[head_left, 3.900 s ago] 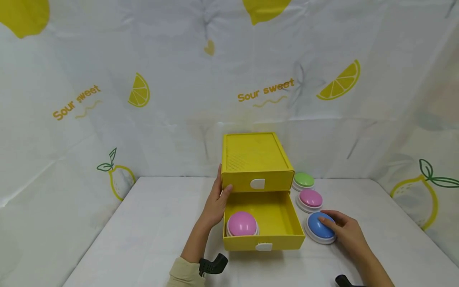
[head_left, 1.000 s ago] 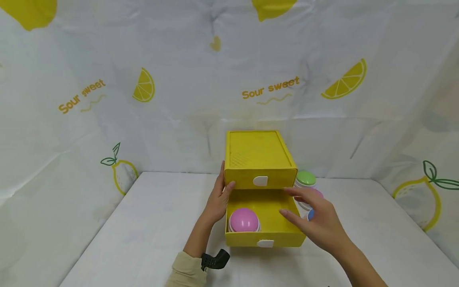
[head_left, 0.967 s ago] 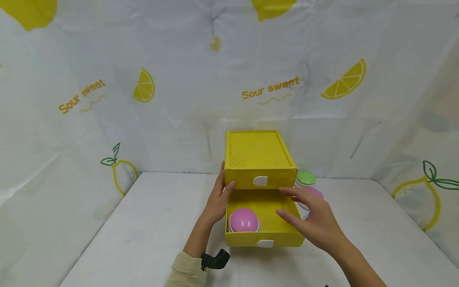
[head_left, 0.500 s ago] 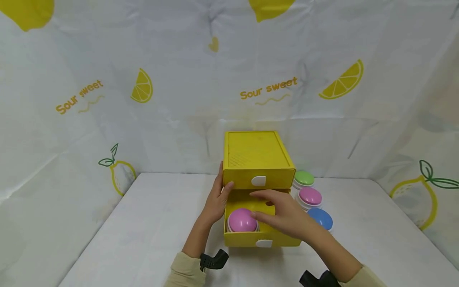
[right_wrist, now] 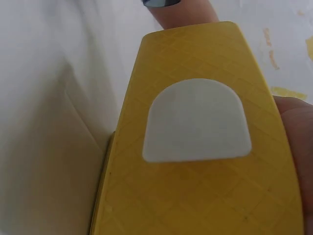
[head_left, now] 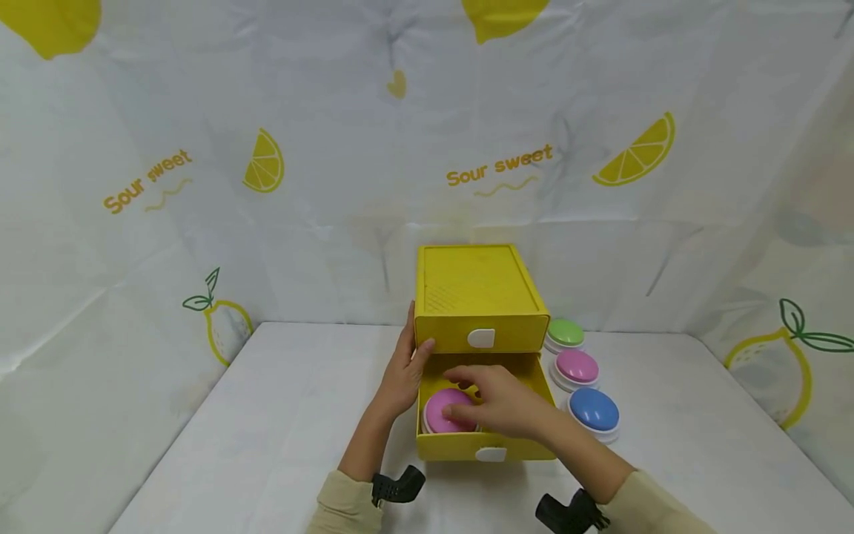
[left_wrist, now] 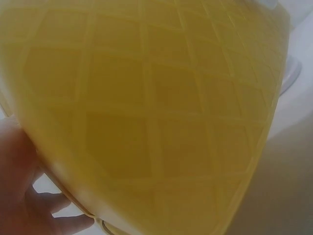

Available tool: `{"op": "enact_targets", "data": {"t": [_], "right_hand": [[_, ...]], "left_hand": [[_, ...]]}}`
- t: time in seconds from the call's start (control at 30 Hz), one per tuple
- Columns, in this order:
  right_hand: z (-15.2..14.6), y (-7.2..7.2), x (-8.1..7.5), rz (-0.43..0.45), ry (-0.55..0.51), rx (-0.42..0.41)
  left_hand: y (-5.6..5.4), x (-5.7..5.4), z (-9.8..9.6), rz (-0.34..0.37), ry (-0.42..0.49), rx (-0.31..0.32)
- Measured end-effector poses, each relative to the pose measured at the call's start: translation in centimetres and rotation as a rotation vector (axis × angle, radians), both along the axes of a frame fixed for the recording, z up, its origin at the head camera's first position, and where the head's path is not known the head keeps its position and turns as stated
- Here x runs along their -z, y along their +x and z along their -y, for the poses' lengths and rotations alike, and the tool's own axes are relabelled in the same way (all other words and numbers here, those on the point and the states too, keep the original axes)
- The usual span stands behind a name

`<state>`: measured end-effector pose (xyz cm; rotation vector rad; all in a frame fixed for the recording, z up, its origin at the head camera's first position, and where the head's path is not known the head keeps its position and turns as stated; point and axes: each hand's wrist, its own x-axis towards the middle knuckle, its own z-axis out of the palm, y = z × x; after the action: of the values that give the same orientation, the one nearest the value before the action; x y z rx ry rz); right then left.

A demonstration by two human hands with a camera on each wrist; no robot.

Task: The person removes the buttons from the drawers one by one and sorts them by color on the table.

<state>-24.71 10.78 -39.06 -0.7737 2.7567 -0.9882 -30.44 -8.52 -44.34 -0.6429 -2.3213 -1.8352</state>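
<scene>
Head view: a yellow box [head_left: 483,280] stands at the centre of the frame on a white-covered table [head_left: 300,430]. Its lower drawer [head_left: 450,448] stands extended toward the lower edge of the frame. A white tab [head_left: 482,338] marks the upper front and a second one marks the drawer front.

The left hand [head_left: 400,378] grips the box at its left side, thumb over the front edge, fingers along the side wall; the left wrist view shows part of this hand at lower left against the yellow edge.

The pink dome button [head_left: 436,408] sits upright on its white base inside the drawer, in the front left corner. The right hand [head_left: 503,400] reaches over it, fingers part-bent, thumb across the dome. Whether this hand grips the button cannot be told; the right wrist view is largely filled by a yellow front panel.

Right of the box, three further units stand upright on the table: a green button [head_left: 565,331], a second pink button [head_left: 577,365] and a blue button [head_left: 594,409]. A lemon-printed cloth [head_left: 347,200] fills the upper frame. Black wrist devices [head_left: 399,486] appear at both wrists.
</scene>
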Motion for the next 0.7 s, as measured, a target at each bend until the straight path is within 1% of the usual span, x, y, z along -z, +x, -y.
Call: {"op": "enact_targets", "data": {"t": [0.17,0.33,0.4,0.7], "right_hand": [[0.12,-0.3,0.16,0.035,0.059,-0.002],[0.04,-0.28,0.03,0.043,0.079,-0.04],[-0.03,-0.22,-0.08,0.043,0.075,-0.057],[-0.27,0.09,-0.62,0.061,0.023,-0.084]], "left_hand": [[0.06,-0.02,-0.04,-0.001,0.006,0.002],[0.07,0.04,-0.07,0.001,0.006,0.001],[0.04,0.08,-0.06,0.003,0.007,-0.004],[0.05,0.01,-0.08,0.008,0.008,0.0]]}}
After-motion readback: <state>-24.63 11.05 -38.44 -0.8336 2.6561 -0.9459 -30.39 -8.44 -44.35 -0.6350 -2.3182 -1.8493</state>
